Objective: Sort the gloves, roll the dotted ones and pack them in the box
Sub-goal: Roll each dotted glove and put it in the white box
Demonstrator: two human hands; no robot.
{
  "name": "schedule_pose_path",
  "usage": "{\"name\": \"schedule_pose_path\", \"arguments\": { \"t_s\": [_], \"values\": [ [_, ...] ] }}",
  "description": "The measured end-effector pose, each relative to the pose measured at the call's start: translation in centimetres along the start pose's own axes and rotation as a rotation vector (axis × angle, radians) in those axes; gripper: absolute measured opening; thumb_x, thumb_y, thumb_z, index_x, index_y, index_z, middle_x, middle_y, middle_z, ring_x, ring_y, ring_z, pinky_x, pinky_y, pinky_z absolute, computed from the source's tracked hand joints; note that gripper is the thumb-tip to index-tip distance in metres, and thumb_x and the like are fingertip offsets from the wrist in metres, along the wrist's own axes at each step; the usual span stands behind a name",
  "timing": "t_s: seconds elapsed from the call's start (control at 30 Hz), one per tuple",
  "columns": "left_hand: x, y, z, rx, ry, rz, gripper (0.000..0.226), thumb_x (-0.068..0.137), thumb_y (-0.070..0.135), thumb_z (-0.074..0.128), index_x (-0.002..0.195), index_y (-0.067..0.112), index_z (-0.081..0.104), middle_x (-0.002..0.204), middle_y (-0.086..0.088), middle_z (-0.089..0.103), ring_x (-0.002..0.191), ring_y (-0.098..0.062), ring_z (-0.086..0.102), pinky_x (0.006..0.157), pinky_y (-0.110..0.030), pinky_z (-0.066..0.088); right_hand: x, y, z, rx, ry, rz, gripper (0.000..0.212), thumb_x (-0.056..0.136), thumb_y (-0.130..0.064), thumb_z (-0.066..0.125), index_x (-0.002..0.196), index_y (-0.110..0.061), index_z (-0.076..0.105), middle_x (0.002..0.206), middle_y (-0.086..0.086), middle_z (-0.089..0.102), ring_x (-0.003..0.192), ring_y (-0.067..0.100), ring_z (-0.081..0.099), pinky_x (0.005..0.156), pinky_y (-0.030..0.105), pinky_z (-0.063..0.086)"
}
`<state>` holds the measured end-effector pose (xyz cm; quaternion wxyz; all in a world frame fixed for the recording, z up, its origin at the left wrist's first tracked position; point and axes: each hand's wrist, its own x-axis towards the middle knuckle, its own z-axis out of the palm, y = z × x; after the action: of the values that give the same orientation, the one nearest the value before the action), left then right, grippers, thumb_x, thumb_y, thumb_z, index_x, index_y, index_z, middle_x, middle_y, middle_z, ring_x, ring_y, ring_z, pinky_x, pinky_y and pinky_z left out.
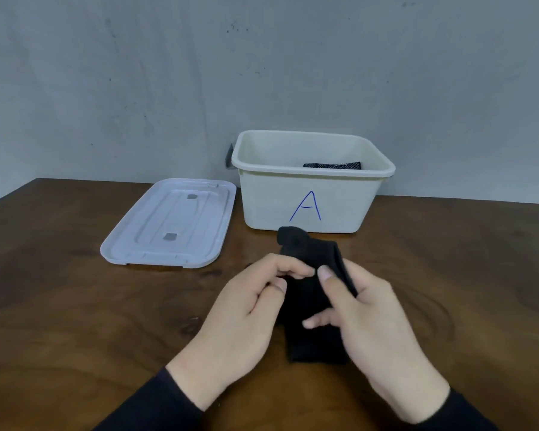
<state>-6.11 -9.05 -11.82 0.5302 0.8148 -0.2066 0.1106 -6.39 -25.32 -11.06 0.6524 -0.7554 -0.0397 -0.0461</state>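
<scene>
Nearest the camera, two dark sleeves reach in from the bottom edge, and both hands meet over a plain black glove [313, 312] above the dark wooden tabletop [75, 306]. The left hand [246, 309] curls its fingers and thumb onto the glove's left edge, pinching the fabric. The right hand [371, 318] grips the right side, its thumb pressed on top of the fabric and its fingertips showing underneath. The glove runs lengthwise away from the person: its near end hangs below the hands, and its far end sticks up past them, close to the front wall of the box. No dots show on this glove. Farther back on the left, a pale translucent lid [171, 225] lies flat on the tabletop, just beside the box. The cream plastic box [311, 197] stands open near the back edge, marked with a blue letter A [307, 206] on its front. Inside it, toward the right, the top of a dark dotted glove [332, 165] shows above the near rim. Behind everything rises a scuffed grey wall [168, 73].
</scene>
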Motion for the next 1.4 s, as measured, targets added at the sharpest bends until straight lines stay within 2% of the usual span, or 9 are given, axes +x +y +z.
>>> {"name": "schedule_pose_path", "arguments": {
  "t_s": [0.2, 0.37, 0.53, 0.67, 0.8, 0.93, 1.13, 1.27, 1.4],
  "values": [
    [0.3, -2.6, -2.9, 0.274, 0.064, -0.145, 0.031, 0.098, 0.012, 0.045, 0.087, 0.034, 0.063, 0.088, 0.022, 0.064, 0.095, 0.006, 0.058, 0.078, -0.005, 0.043, 2.1, -4.8, -2.6, -0.144, 0.073, -0.12, 0.02, 0.1, -0.018, 0.057, 0.097, -0.023, 0.076, 0.092, -0.003, 0.078, 0.067, 0.02, 0.075, 0.082, 0.044, 0.059],
    [0.3, -3.5, -2.8, 0.52, -0.316, -0.052, 0.032, 0.1, 0.023, 0.043, 0.117, 0.039, 0.065, 0.13, 0.03, 0.052, 0.114, 0.017, 0.034, 0.102, -0.005, 0.017, 4.8, -9.5, -4.8, -0.423, -0.028, -0.22, 0.013, 0.095, -0.026, 0.063, 0.089, -0.026, 0.074, 0.08, -0.006, 0.074, 0.056, 0.019, 0.068, 0.069, 0.028, 0.054],
    [0.3, -4.3, -2.9, 0.576, -0.289, -0.075, 0.034, 0.101, 0.026, 0.042, 0.125, 0.039, 0.06, 0.136, 0.026, 0.051, 0.125, 0.008, 0.036, 0.115, -0.024, 0.016, 6.9, -11.2, -4.6, -0.627, -0.102, -0.198, 0.017, 0.095, -0.031, 0.063, 0.086, -0.023, 0.075, 0.082, 0.001, 0.074, 0.058, 0.019, 0.07, 0.081, 0.048, 0.056],
    [0.3, -4.3, -3.1, 0.554, -0.246, -0.056, 0.033, 0.1, 0.024, 0.042, 0.125, 0.04, 0.06, 0.132, 0.026, 0.052, 0.121, 0.009, 0.038, 0.112, -0.026, 0.025, 7.5, -11.1, -4.2, -0.603, 0.059, -0.353, 0.021, 0.097, -0.03, 0.062, 0.079, -0.031, 0.072, 0.08, -0.008, 0.073, 0.07, 0.011, 0.072, 0.068, 0.02, 0.052],
    [0.1, -4.3, -2.8, 0.544, -0.331, -0.003, 0.035, 0.102, 0.029, 0.042, 0.131, 0.041, 0.056, 0.139, 0.027, 0.045, 0.126, 0.009, 0.03, 0.108, -0.019, 0.017, 4.3, -7.3, -3.2, -0.547, 0.032, -0.473, 0.027, 0.095, -0.016, 0.065, 0.087, -0.041, 0.071, 0.085, -0.026, 0.073, 0.083, -0.009, 0.066, 0.071, 0.002, 0.044],
    [0.1, -4.9, -2.4, 0.599, -0.371, 0.006, 0.035, 0.101, 0.032, 0.043, 0.133, 0.039, 0.056, 0.14, 0.022, 0.043, 0.128, 0.003, 0.03, 0.113, -0.028, 0.02, 0.6, 1.7, -3.0, -0.767, -0.189, -0.491, 0.023, 0.088, -0.018, 0.067, 0.106, -0.029, 0.077, 0.112, -0.023, 0.067, 0.109, -0.005, 0.062, 0.097, 0.009, 0.042],
    [0.1, -4.8, -2.3, 0.617, -0.342, -0.023, 0.031, 0.1, 0.032, 0.045, 0.129, 0.036, 0.057, 0.133, 0.025, 0.044, 0.115, 0.007, 0.032, 0.109, -0.025, 0.025, -1.1, 5.8, -3.6, -0.891, -0.337, -0.452, 0.035, 0.085, -0.023, 0.074, 0.118, -0.034, 0.073, 0.127, -0.024, 0.059, 0.118, -0.005, 0.056, 0.098, 0.016, 0.046],
    [0.3, -4.2, -2.6, 0.518, -0.256, -0.122, 0.032, 0.099, 0.033, 0.046, 0.128, 0.046, 0.04, 0.124, 0.029, 0.052, 0.114, 0.008, 0.042, 0.106, -0.024, 0.033, -1.2, 5.0, -3.6, -0.905, -0.37, -0.412, 0.038, 0.089, -0.052, 0.055, 0.12, -0.038, 0.072, 0.129, -0.03, 0.057, 0.12, -0.01, 0.054, 0.1, 0.014, 0.044],
    [0.3, -4.5, -2.3, 0.577, -0.302, -0.118, 0.052, 0.101, 0.031, 0.043, 0.146, 0.049, 0.025, 0.137, 0.032, 0.038, 0.124, 0.007, 0.03, 0.114, -0.027, 0.024, -1.0, 4.1, -4.8, -0.877, -0.421, -0.293, 0.069, 0.077, -0.088, 0.031, 0.129, -0.053, 0.059, 0.14, -0.047, 0.036, 0.135, -0.016, 0.029, 0.109, 0.001, 0.016]
  ]
}}
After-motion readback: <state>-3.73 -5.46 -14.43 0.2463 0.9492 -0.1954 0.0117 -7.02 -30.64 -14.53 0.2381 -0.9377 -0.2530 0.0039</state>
